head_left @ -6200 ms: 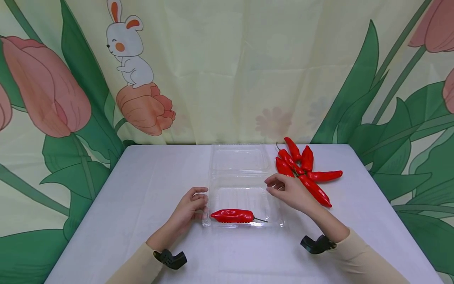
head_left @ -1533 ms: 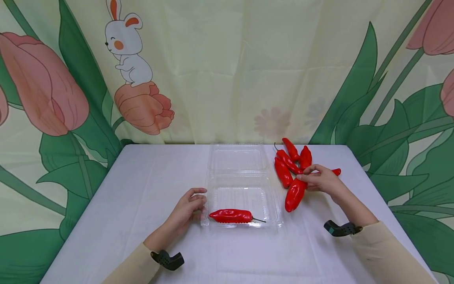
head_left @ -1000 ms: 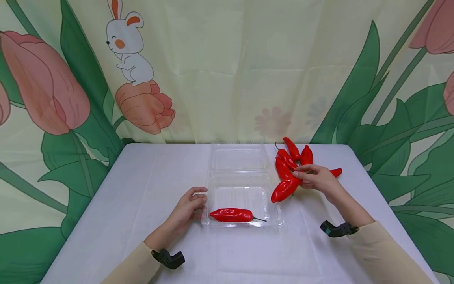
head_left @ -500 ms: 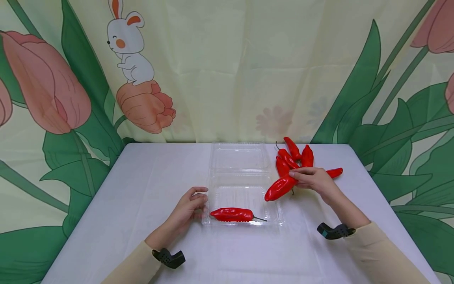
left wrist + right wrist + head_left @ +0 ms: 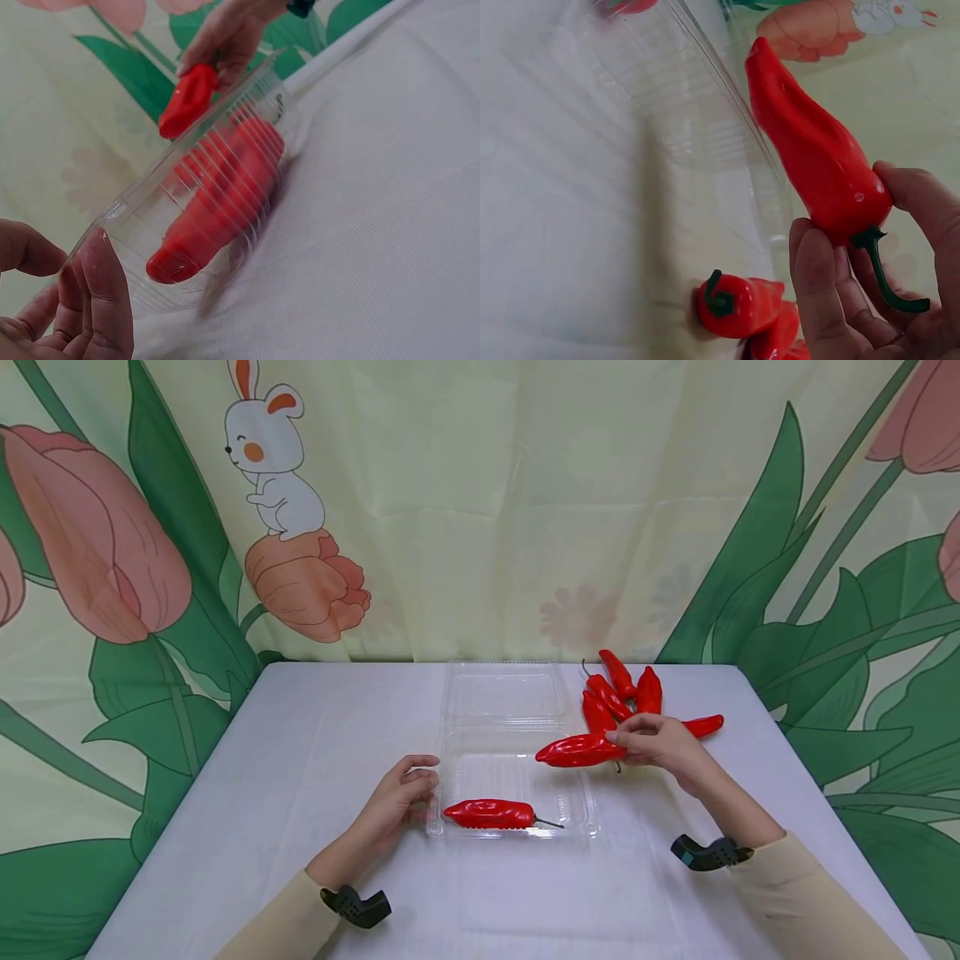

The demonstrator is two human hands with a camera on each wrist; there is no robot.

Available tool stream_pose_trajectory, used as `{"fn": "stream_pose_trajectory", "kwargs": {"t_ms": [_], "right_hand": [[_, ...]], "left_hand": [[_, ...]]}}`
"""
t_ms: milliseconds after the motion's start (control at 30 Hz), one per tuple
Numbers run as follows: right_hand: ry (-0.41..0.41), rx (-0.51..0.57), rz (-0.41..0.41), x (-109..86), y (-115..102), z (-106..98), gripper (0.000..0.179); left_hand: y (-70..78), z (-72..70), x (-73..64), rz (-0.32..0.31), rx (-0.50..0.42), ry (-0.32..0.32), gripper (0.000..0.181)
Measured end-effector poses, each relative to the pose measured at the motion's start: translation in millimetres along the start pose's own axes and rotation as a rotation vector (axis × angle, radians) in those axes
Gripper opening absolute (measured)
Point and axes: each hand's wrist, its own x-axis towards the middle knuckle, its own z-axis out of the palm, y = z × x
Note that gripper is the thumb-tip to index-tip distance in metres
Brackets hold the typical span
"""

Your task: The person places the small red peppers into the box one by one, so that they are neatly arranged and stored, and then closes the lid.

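Observation:
A clear plastic clamshell container (image 5: pixel 517 771) lies with its lid folded back on the table. One red chili pepper (image 5: pixel 491 814) rests along its near side, stem to the right. My left hand (image 5: pixel 401 797) pinches the container's left rim between thumb and fingers, as the left wrist view shows. My right hand (image 5: pixel 660 745) holds a second red pepper (image 5: pixel 573 750) by its stem end, thumb on one side and fingers on the other. The right wrist view shows this pepper's green stem (image 5: pixel 885 277) curving between the fingers. Its tip points left, over the container's right part.
Several more red peppers (image 5: pixel 618 675) lie in a pile right of the container, partly behind my right hand. The lid (image 5: pixel 506 693) reaches the table's back edge. White cloth (image 5: pixel 337 718) covers the table, and a printed curtain (image 5: pixel 450 527) hangs behind it.
My right hand has taken a pepper from the pile and raised it. Its tip has swung from pointing toward me to pointing left over the container. My left hand stays at the rim.

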Motion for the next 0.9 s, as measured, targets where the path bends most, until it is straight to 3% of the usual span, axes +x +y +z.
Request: {"fn": "stream_pose_trajectory", "kwargs": {"t_ms": [500,900], "right_hand": [[-0.022,-0.033,-0.079,-0.8,-9.1,11.2,0.052],[-0.005,-0.095,-0.095,1.7,-16.6,25.2,0.044]], "left_hand": [[-4.1,-0.3,0.8,0.013,0.001,0.015,0.037],[-1.3,0.6,-0.9,0.014,0.016,0.006,0.039]]}}
